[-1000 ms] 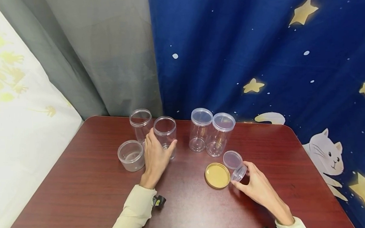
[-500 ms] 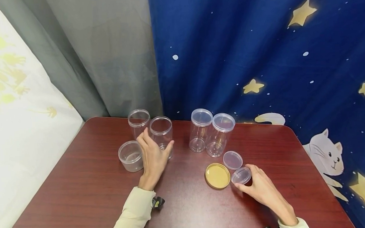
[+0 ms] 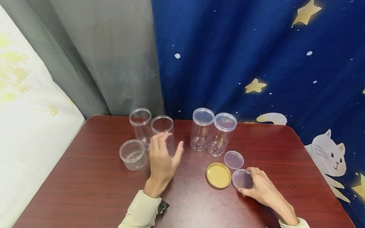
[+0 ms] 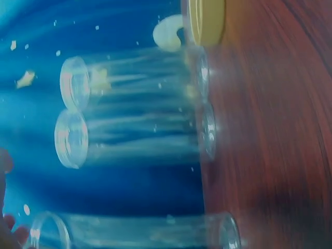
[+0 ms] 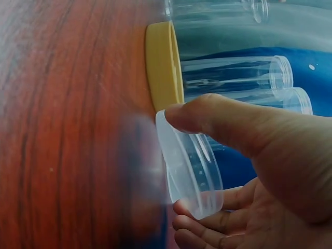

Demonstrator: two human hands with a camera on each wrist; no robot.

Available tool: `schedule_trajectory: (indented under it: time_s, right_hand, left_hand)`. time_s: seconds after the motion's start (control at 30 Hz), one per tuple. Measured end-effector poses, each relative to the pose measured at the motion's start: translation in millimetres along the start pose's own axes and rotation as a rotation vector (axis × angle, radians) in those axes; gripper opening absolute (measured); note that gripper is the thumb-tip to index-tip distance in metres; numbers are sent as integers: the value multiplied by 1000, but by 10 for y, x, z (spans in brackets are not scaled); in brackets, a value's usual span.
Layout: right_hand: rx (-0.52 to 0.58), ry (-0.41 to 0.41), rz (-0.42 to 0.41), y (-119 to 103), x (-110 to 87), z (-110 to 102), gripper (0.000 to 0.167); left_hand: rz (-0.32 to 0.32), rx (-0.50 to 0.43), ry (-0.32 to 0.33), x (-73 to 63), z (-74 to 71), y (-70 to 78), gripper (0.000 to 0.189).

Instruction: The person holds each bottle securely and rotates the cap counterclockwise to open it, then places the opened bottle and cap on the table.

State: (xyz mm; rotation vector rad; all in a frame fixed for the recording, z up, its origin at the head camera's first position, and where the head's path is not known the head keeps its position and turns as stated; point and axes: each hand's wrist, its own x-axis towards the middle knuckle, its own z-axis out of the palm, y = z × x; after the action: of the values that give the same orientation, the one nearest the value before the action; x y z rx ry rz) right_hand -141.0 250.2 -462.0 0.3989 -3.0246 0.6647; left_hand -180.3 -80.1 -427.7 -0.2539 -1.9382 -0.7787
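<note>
My right hand [image 3: 263, 190] pinches a clear plastic lid [image 3: 242, 179] by its rim, thumb on the near side and fingers on the far side. It lies low at the tabletop, right beside a gold lid [image 3: 219, 176]. Another clear lid [image 3: 233, 160] lies flat just behind it. On the left, my left hand [image 3: 163, 163] is raised with fingers spread, in front of a tall clear jar without a lid [image 3: 162, 123], holding nothing. A second lidless jar [image 3: 140, 124] stands behind, and a short clear tub [image 3: 133, 159] is left of the hand.
Two tall clear jars with lids on, the left one [image 3: 203, 117] and the right one [image 3: 225, 122], stand close together at the table's back. Blue and grey curtains [image 3: 195, 53] hang directly behind the wooden table [image 3: 82, 184].
The right hand has lowered the clear lid from a steep tilt to nearly flat on the table. My left hand has come away from the lidless jar, which shifted slightly left.
</note>
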Motion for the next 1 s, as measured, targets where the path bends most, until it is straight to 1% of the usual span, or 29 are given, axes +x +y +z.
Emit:
schedule_trajectory:
  time_s: [0.03,0.1,0.2,0.3,0.37,0.47,0.57,0.67,0.77,0.87,1.0]
  right_hand:
    - [0,-7,3,2,5,8,73]
    - [1,-21,11,6,13,24,73]
    - [8,-36,22,10,22,46,74]
    - [13,-44,28,10,27,61,74]
    - [14,-46,32,10,29,69,74]
    - [10,-54,37,9,34,77,74]
    - [6,-60,43,17,31,84,75]
    - [11,-60,44,28,27,90,75]
    - [16,-54,39,38,28,97,75]
    - [24,-51,31,47,31,100,76]
    - [37,-58,27,55,37,103,76]
  left_hand:
    - [14,-18,-35,0,10,30,40]
    - [16,-30,-113,-16,41,80,38]
    - [-21,-9,-226,-59,106,137,41]
    - [-91,10,-329,-98,179,165,51]
    - [-146,-5,-390,-106,224,168,60]
    - [-229,-51,-471,-95,278,154,72]
    - [-314,-118,-544,-63,334,127,81]
    - [-400,-178,-600,-13,398,99,89]
    - [-464,-224,-641,44,473,69,94]
    - [-501,-256,-671,88,563,40,96]
    - [-522,-271,-686,120,693,-5,101]
